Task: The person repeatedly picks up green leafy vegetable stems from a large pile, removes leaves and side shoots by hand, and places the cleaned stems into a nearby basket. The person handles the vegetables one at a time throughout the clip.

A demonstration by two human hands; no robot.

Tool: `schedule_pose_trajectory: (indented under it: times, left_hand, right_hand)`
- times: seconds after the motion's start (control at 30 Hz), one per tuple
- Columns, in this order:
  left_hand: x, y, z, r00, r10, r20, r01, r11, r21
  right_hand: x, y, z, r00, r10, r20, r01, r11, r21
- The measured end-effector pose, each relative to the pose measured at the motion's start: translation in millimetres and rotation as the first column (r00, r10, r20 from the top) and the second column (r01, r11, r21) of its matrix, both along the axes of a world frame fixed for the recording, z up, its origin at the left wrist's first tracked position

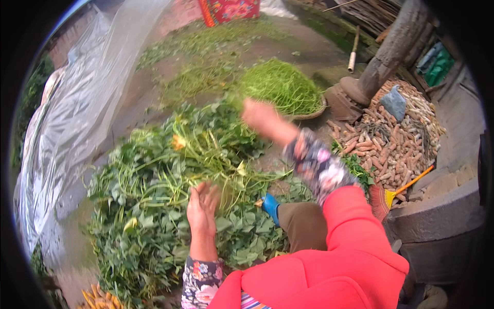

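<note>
A large heap of leafy green vines (146, 231) lies on the ground before me, with pale stems and an orange blossom (178, 142) on top. My left hand (203, 212) is open, palm turned up, fingers apart over the heap's near stems. Reaching forward, my right hand (260, 116) is blurred at the heap's far edge, beside a shallow woven basket (308, 116). Thin green stems (279, 85) are piled high in that basket. A green blur shows at the right fingertips; whether the hand grips anything is unclear.
Clear plastic sheeting (85, 89) hangs at left. A stone-based wooden post (386, 58) rises at right, near heaped corn cobs (389, 143) and a yellow-handled broom (389, 197). My blue shoe (271, 208) stands by the vines. Strewn greens (204, 42) lie farther off; orange cobs (101, 298) lie lower left.
</note>
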State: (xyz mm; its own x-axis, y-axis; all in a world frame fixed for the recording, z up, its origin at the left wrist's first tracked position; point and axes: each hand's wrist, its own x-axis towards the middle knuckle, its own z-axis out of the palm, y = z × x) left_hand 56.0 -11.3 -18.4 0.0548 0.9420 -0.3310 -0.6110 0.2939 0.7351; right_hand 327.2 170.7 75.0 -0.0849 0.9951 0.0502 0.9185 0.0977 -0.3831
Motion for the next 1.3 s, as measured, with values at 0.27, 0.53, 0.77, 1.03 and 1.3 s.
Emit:
schedule_pose_trajectory:
  times: [0.27, 0.53, 0.77, 1.03, 1.3]
  left_hand:
    - [-70.4, 22.1, 16.8, 0.865, 0.500, 0.024, -0.500, 0.861, 0.096]
    - [-91.2, 5.1, 32.4, 0.838, 0.546, 0.003, -0.541, 0.829, 0.140]
    - [-107.5, -11.7, 33.8, 0.858, 0.495, 0.137, -0.509, 0.854, 0.108]
    - [-111.6, -18.8, 43.6, 0.916, 0.362, 0.173, -0.388, 0.910, 0.145]
    - [-104.9, -22.8, 58.8, 0.916, 0.369, 0.154, -0.397, 0.888, 0.230]
  right_hand:
    - [40.7, 51.0, 33.1, 0.930, -0.061, 0.363, -0.131, 0.866, 0.482]
    - [-77.4, -48.0, -231.3, 0.794, 0.542, 0.275, -0.494, 0.839, -0.228]
    - [-65.4, -71.8, -313.8, 0.694, 0.534, 0.482, -0.462, 0.845, -0.270]
    - [-52.5, -32.3, -144.9, 0.805, 0.538, 0.248, -0.462, 0.832, -0.307]
    - [-88.3, -54.5, 62.8, 0.926, 0.371, -0.065, -0.250, 0.735, 0.631]
